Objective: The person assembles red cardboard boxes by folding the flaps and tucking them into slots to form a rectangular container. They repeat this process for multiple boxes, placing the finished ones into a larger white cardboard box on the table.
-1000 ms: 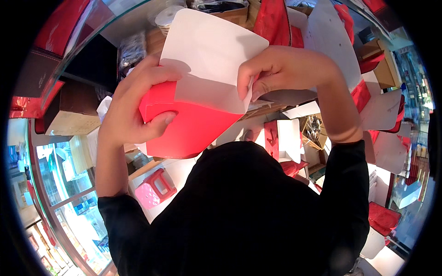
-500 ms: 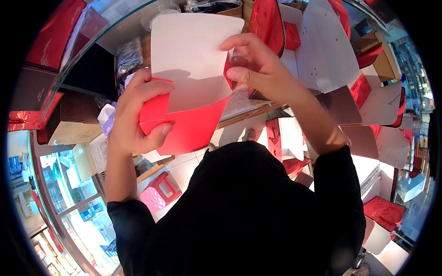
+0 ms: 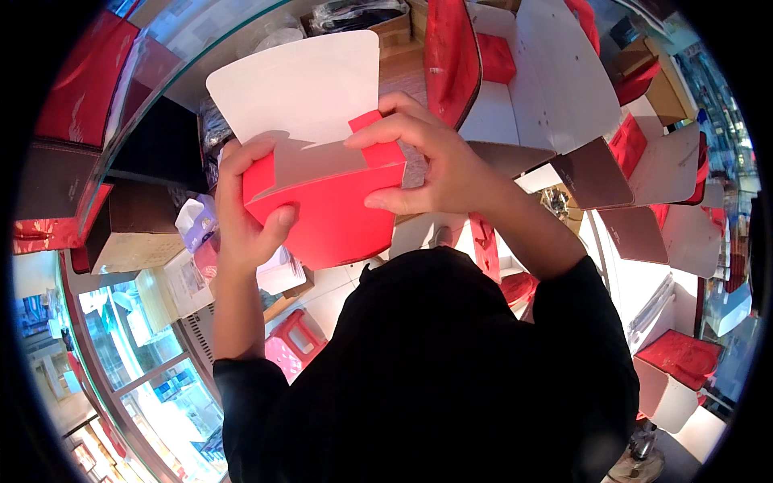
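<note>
Red card box (image 3: 334,213), white inside, held at chest height over a cluttered floor of flat red and brown box blanks (image 3: 612,173). Body already folded into shape; tall white lid flap (image 3: 302,84) stands open, unfolded. Left hand (image 3: 241,217) clamps the left side wall. Right hand (image 3: 431,157) pinches the small red corner tab (image 3: 372,137), seemingly mid-tuck. Judged roughly halfway: tab and lid remain.

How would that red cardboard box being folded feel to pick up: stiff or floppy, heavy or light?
Probably light: the red cardboard box is thin sheet, hollow, white inside, held aloft by the left hand and right hand. Likely semi-stiff: its tall white flap stands upright unsupported, yet the small red tab bends under the fingers. Squeezing hard would probably crease it.
</note>
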Action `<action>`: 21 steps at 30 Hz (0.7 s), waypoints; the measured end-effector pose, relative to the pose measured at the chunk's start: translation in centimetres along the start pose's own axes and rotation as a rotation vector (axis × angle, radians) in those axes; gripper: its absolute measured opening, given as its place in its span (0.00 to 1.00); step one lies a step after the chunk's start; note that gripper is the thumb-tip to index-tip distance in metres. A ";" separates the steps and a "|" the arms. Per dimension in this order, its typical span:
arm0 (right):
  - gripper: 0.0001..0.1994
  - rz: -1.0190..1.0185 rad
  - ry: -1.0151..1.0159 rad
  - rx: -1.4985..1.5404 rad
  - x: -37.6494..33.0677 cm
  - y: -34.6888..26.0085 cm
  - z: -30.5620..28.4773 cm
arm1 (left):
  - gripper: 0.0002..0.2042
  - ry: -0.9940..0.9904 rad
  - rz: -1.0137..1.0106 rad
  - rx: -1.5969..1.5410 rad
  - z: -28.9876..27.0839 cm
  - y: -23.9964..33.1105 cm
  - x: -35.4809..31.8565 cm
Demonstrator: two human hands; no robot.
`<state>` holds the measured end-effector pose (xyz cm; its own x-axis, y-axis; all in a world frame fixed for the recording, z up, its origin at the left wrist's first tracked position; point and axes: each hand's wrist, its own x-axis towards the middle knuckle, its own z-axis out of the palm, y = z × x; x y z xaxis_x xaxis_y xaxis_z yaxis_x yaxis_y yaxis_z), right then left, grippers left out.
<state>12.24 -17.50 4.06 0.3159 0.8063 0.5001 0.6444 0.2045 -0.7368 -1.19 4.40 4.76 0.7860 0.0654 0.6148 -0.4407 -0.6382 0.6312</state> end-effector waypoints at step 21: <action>0.23 0.135 0.257 0.425 0.0 1.0 1.2 | 0.29 0.226 -0.208 -0.418 3.2 0.8 -0.6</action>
<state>12.03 -16.57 2.77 0.5721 0.6898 0.4437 0.2630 0.3581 -0.8959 -0.60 1.39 3.38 0.7824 0.3523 0.5136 -0.4568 -0.2360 0.8577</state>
